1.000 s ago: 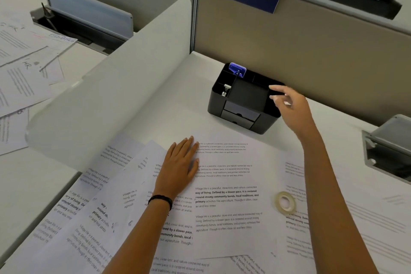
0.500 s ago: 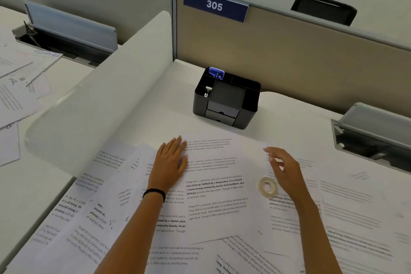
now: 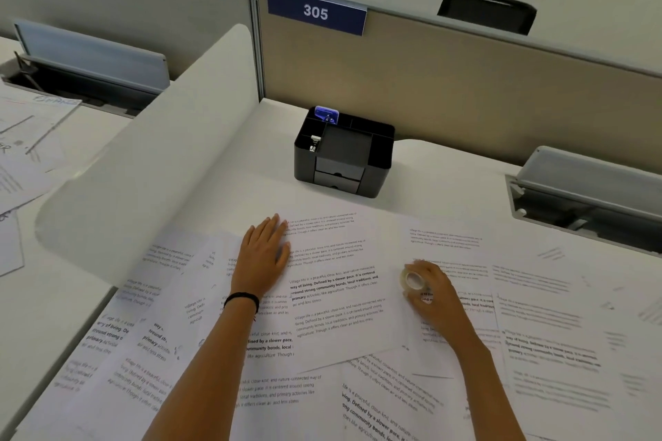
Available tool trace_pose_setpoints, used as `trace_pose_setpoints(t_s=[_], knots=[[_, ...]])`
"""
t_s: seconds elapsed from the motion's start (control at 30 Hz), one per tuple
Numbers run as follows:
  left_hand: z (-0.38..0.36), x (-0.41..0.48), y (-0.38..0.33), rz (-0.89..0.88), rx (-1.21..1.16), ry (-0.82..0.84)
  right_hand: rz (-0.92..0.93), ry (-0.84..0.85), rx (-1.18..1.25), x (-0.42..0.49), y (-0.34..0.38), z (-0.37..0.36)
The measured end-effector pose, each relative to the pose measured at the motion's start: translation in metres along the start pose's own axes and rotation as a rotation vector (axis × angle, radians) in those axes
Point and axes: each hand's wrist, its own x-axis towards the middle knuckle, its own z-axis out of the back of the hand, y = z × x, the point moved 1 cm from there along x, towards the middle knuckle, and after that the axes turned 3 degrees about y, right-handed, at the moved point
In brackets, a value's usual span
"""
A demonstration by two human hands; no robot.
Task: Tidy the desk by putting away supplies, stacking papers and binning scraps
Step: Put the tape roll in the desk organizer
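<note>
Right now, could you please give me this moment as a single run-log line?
left hand: flat on top sheet | right hand: grips tape roll | organizer: untouched | papers: spread, unstacked

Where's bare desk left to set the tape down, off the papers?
Bare desk lies between the white divider and the organizer, and again from the organizer to the grey tray. Everything nearer is overlapping papers, with the left hand flat on them and the right hand holding the tape.

White desk (image 3: 447,183): scattered printed sheets (image 3: 340,251), black organizer (image 3: 344,154).
</note>
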Motion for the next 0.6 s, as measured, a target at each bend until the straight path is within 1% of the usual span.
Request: trace_pose_setpoints(t_s=[0.13, 0.27, 0.4, 0.6], knots=[[0.001, -0.001, -0.001, -0.001, 0.000, -0.006, 0.017, -0.056, -0.036, 0.000, 0.007, -0.004], [0.001, -0.001, -0.001, -0.004, -0.004, -0.014, -0.020, -0.084, -0.048, 0.003, 0.012, -0.009], [0.000, 0.000, -0.001, -0.005, -0.008, -0.020, -0.047, -0.086, 0.001, 0.020, 0.025, -0.014], [-0.002, 0.001, 0.001, -0.005, 0.012, -0.024, 0.067, -0.134, 0.066, 0.072, 0.073, -0.013]])
